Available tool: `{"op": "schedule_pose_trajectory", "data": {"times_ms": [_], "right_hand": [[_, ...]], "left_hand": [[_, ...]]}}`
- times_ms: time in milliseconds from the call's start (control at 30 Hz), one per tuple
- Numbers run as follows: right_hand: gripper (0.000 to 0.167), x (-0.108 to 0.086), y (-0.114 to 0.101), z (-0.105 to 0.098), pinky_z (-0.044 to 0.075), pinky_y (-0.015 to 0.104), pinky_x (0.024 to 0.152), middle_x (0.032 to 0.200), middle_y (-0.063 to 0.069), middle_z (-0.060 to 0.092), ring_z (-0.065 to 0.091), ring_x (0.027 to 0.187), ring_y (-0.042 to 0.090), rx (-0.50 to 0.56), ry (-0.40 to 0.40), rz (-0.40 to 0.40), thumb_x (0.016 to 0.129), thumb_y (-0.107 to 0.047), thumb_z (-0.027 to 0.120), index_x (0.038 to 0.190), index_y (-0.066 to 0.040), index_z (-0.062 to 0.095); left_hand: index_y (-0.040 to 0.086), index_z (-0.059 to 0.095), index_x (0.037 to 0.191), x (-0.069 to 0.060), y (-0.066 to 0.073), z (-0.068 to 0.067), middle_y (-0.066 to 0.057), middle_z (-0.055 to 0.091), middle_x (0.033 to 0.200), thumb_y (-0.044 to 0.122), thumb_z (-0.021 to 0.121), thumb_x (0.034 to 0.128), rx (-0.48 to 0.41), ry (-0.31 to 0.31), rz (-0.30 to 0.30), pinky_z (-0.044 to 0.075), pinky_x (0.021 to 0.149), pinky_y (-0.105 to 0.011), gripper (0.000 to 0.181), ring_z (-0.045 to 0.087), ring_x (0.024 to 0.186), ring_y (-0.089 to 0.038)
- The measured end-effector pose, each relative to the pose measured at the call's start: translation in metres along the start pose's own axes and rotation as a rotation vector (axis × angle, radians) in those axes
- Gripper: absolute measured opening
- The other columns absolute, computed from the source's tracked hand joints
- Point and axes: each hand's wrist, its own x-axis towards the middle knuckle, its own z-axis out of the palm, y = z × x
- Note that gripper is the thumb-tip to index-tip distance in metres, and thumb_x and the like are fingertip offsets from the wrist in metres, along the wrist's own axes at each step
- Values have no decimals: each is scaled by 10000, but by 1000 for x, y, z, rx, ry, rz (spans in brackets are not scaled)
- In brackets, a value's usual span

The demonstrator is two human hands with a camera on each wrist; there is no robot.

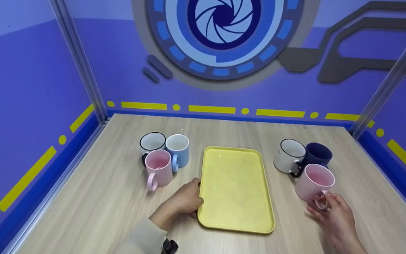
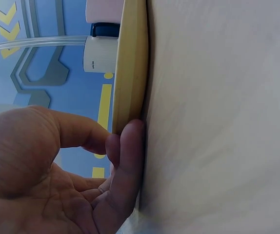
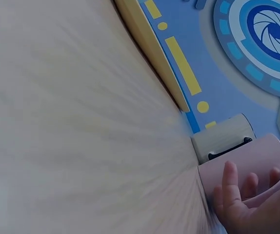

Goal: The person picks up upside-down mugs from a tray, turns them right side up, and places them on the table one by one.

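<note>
A yellow rectangular tray [image 1: 236,187] lies flat on the table. At its left edge is my left hand [image 1: 183,199]; in the left wrist view thumb and fingers pinch the tray's rim [image 2: 130,73]. My right hand [image 1: 338,215] holds the handle of a pink mug [image 1: 308,187], which stands upright right of the tray. In the right wrist view some fingers [image 3: 231,183] stick out beside this mug. Close behind it are a white mug [image 1: 282,161] with black rim and handle, and a dark blue mug [image 1: 324,159], partly hidden.
Left of the tray stand another pink mug [image 1: 163,173], a light blue mug [image 1: 183,155] and a black-rimmed white mug [image 1: 153,141], grouped closely. Blue printed walls [image 1: 206,95] enclose the wooden table [image 1: 93,197] at the back and sides, with metal posts [image 1: 79,60] at the corners.
</note>
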Motion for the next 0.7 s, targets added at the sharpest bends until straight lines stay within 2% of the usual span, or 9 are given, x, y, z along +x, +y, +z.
{"op": "schedule_pose_trajectory", "data": {"times_ms": [200, 300, 467, 600, 700], "right_hand": [[222, 0, -1, 1, 632, 336, 879, 931, -116, 635, 733, 907, 65, -144, 22, 5, 1120, -395, 381, 1145, -183, 442], [242, -2, -2, -2, 635, 338, 868, 943, -119, 634, 746, 898, 69, -181, 22, -4, 1113, -418, 392, 1154, -181, 421], [194, -5, 0, -4, 646, 335, 805, 927, -86, 677, 771, 857, 103, -231, 68, -38, 1108, -387, 429, 1157, -203, 393], [168, -7, 1, -3, 643, 313, 752, 1109, 6, 609, 763, 813, 93, -266, 146, -86, 1094, -347, 488, 1164, -243, 378], [193, -10, 1, -4, 627, 280, 718, 1148, 30, 531, 722, 795, 49, -292, 179, -133, 1082, -298, 530, 1173, -279, 361]], "left_hand": [[-43, 442, 1366, 1, 0, 0, -153, 597, 964, -48, 513, 842, 6, -1, -11, 563, 434, -324, 529, 637, 524, -192], [-41, 435, 1385, 1, -1, 0, -149, 598, 965, -44, 513, 847, 12, -1, -14, 564, 436, -321, 544, 634, 520, -186], [-37, 444, 1355, 1, -1, 1, -148, 595, 954, -52, 513, 837, -4, 1, -10, 562, 431, -326, 522, 635, 523, -193], [-15, 465, 1296, -1, -1, 1, -136, 587, 954, -49, 508, 832, -24, 0, -14, 550, 421, -316, 468, 636, 541, -192], [2, 471, 1283, -1, -1, 1, -130, 585, 965, -42, 508, 838, -33, -2, -24, 545, 422, -309, 449, 639, 556, -191]]}}
